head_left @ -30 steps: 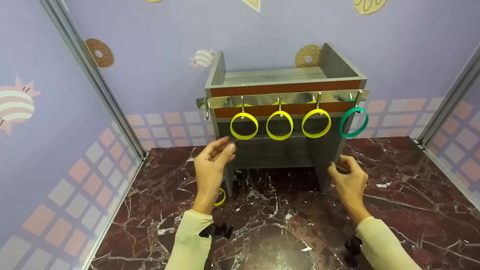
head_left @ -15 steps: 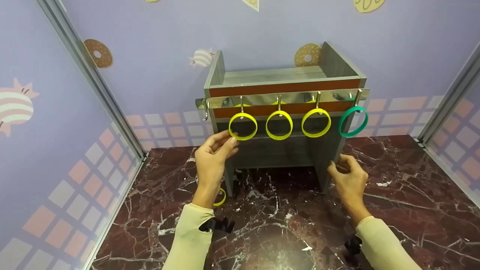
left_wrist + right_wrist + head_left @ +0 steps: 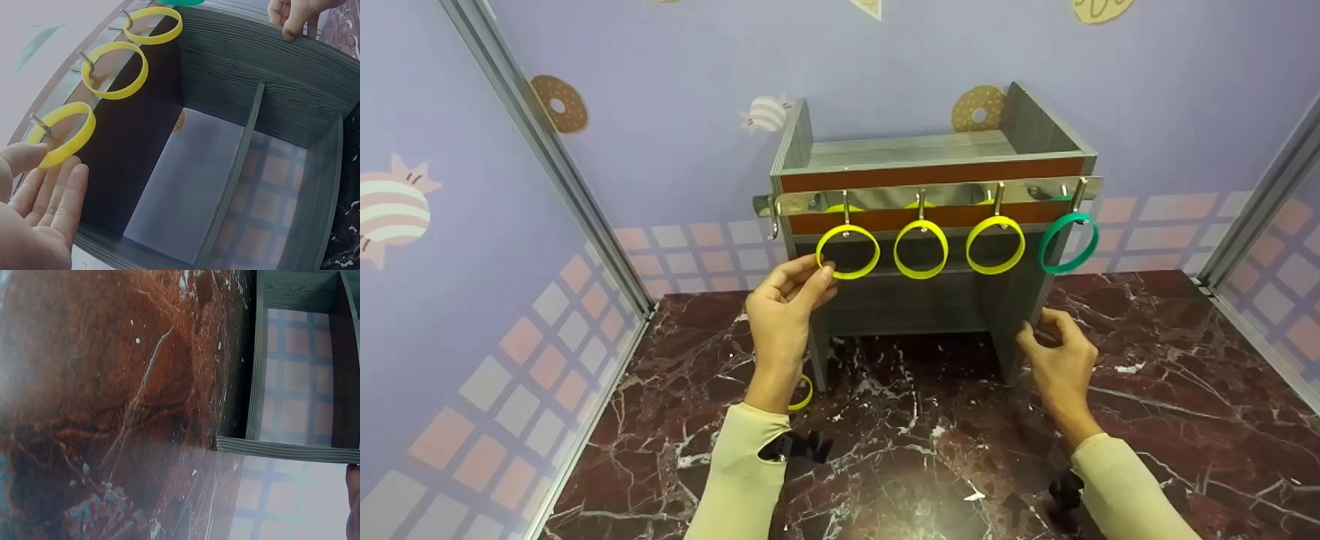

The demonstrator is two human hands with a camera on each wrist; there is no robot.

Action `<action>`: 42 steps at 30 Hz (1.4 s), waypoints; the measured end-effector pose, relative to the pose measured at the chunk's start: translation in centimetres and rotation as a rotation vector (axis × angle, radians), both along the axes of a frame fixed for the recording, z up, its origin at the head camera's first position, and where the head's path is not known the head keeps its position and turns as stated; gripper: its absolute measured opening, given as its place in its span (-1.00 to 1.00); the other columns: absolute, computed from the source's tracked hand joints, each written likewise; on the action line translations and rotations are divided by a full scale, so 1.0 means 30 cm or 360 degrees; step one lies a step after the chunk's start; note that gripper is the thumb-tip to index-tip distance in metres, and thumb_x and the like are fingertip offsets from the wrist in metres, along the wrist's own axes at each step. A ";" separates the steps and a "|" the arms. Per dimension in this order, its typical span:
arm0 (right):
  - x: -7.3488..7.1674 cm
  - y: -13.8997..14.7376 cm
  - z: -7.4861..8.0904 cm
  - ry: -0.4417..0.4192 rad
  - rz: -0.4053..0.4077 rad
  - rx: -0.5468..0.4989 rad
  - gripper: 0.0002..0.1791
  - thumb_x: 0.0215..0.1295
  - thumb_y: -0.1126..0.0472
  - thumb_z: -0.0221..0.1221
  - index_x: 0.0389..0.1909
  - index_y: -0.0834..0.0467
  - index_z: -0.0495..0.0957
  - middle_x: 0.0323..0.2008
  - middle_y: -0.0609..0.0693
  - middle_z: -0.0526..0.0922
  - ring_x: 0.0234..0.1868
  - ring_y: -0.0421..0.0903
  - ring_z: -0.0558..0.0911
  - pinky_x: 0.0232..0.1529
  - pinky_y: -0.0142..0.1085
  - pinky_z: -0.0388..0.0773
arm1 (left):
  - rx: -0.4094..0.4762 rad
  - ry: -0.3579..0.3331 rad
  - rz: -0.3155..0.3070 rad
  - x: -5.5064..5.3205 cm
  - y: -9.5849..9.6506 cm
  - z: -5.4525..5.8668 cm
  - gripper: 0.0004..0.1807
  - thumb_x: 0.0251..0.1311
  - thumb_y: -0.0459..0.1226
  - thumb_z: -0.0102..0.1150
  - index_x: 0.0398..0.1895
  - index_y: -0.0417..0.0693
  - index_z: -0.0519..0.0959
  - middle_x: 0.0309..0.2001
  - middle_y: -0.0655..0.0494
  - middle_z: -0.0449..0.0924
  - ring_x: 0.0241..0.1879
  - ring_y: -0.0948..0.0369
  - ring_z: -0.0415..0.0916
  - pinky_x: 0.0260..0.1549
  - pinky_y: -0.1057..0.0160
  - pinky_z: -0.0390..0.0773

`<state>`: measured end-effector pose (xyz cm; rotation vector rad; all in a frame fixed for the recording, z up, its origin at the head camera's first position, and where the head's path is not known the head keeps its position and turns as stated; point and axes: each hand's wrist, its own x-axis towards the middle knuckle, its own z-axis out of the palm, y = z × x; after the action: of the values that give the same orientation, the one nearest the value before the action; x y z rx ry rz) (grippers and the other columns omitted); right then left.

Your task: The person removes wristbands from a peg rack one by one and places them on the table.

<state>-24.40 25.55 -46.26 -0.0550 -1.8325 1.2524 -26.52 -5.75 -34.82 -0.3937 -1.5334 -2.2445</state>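
My left hand [image 3: 784, 315] pinches the lower left edge of the leftmost yellow ring [image 3: 877, 253], which hangs on a metal hook. In the left wrist view, the thumb is in front of this yellow ring [image 3: 89, 125] and the straighter fingers are behind it. Two more yellow rings hang beside it, a middle ring [image 3: 921, 276] and a right-hand ring [image 3: 996, 271]. A teal ring [image 3: 1063, 270] is on the hook at the right end. My right hand [image 3: 1061, 356] grips the front edge of the shelf's right side panel [image 3: 1001, 300], its fingertips partly hidden behind it.
A metal hook rail [image 3: 885, 198] runs across the front of the grey wooden shelf [image 3: 900, 150], with a bare hook [image 3: 773, 221] at its left end. Another yellow ring [image 3: 810, 394] lies low by the shelf's left foot, on the dark red marbled tabletop [image 3: 900, 480].
My left hand has risen slightly to the leftmost yellow ring and taken its edge between thumb and fingers. That ring now looks a little wider. My right hand stays on the side panel.
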 end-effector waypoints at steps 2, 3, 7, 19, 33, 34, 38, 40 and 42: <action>0.000 -0.001 0.000 0.0003 -0.0005 0.0011 -0.84 0.19 0.56 0.31 -0.19 0.48 0.68 -0.27 0.31 0.78 -0.28 -0.08 0.81 -0.20 -0.51 0.68 | 0.0008 0.0011 0.0013 0.002 -0.005 0.008 -0.84 0.29 -0.56 0.34 -0.10 -0.44 0.69 -0.19 -0.21 0.75 -0.23 0.09 0.77 -0.12 0.09 0.78; 0.000 -0.001 0.000 0.0006 -0.0005 0.0012 -0.84 0.19 0.56 0.30 -0.19 0.48 0.68 -0.27 0.31 0.78 -0.28 -0.07 0.81 -0.20 -0.50 0.69 | 0.0013 0.0015 0.0020 0.004 -0.008 0.012 -0.84 0.29 -0.56 0.34 -0.09 -0.44 0.69 -0.19 -0.22 0.75 -0.23 0.08 0.77 -0.12 0.08 0.78; -0.002 -0.001 0.000 0.0021 0.0008 0.0012 -0.84 0.19 0.56 0.31 -0.20 0.48 0.67 -0.27 0.30 0.78 -0.28 -0.07 0.80 -0.19 -0.48 0.70 | 0.0022 0.0031 0.0045 0.012 -0.021 0.027 -0.83 0.29 -0.57 0.34 -0.08 -0.46 0.67 -0.18 -0.25 0.75 -0.22 0.06 0.77 -0.10 0.07 0.78; -0.003 -0.001 -0.007 0.0064 -0.0022 -0.0011 -0.83 0.17 0.58 0.31 -0.20 0.51 0.67 -0.28 0.36 0.76 -0.29 -0.39 0.73 -0.19 -0.54 0.67 | 0.0039 0.0100 0.0067 0.053 -0.054 0.043 -0.81 0.33 -0.54 0.33 -0.04 -0.45 0.67 -0.11 -0.35 0.72 -0.17 -0.04 0.76 -0.05 0.02 0.76; -0.069 0.058 -0.102 0.0044 0.0055 -0.0026 -0.82 0.20 0.53 0.36 -0.16 0.41 0.71 -0.25 0.20 0.81 -0.26 -0.30 0.76 -0.17 -0.52 0.68 | 0.0078 0.0125 0.0060 0.091 -0.068 0.042 -0.82 0.33 -0.56 0.31 -0.04 -0.41 0.69 -0.13 -0.28 0.74 -0.18 0.02 0.77 -0.06 0.03 0.76; -0.069 0.060 -0.103 0.0045 0.0057 -0.0034 -0.82 0.20 0.53 0.36 -0.16 0.40 0.71 -0.25 0.21 0.80 -0.26 -0.33 0.75 -0.17 -0.53 0.68 | 0.0081 0.0123 0.0053 0.091 -0.064 0.043 -0.82 0.33 -0.56 0.31 -0.04 -0.43 0.68 -0.13 -0.27 0.74 -0.18 0.03 0.77 -0.06 0.03 0.76; -0.067 0.061 -0.102 0.0033 0.0043 -0.0045 -0.81 0.18 0.53 0.36 -0.16 0.41 0.71 -0.25 0.23 0.80 -0.26 -0.38 0.73 -0.17 -0.55 0.66 | 0.0066 0.0133 0.0025 0.094 -0.056 0.050 -0.78 0.33 -0.56 0.31 0.00 -0.51 0.64 -0.11 -0.27 0.74 -0.18 0.05 0.76 -0.04 0.01 0.76; -0.068 0.061 -0.102 0.0028 0.0025 -0.0040 -0.81 0.17 0.53 0.36 -0.17 0.41 0.71 -0.25 0.24 0.80 -0.26 -0.36 0.73 -0.18 -0.56 0.65 | 0.0052 0.0142 0.0023 0.097 -0.055 0.050 -0.78 0.33 -0.55 0.31 0.00 -0.50 0.64 -0.11 -0.27 0.74 -0.18 0.05 0.75 -0.04 0.00 0.75; -0.072 0.060 -0.102 0.0030 0.0009 -0.0029 -0.81 0.16 0.54 0.37 -0.18 0.42 0.71 -0.25 0.24 0.80 -0.26 -0.38 0.72 -0.17 -0.58 0.64 | 0.0038 0.0151 0.0032 0.102 -0.058 0.044 -0.79 0.33 -0.55 0.32 -0.01 -0.47 0.66 -0.10 -0.27 0.74 -0.18 0.04 0.76 -0.05 0.01 0.76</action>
<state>-26.55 27.35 -49.31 -0.0477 -1.8061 1.2698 -23.47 -7.50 -33.51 -0.4685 -1.4549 -2.1943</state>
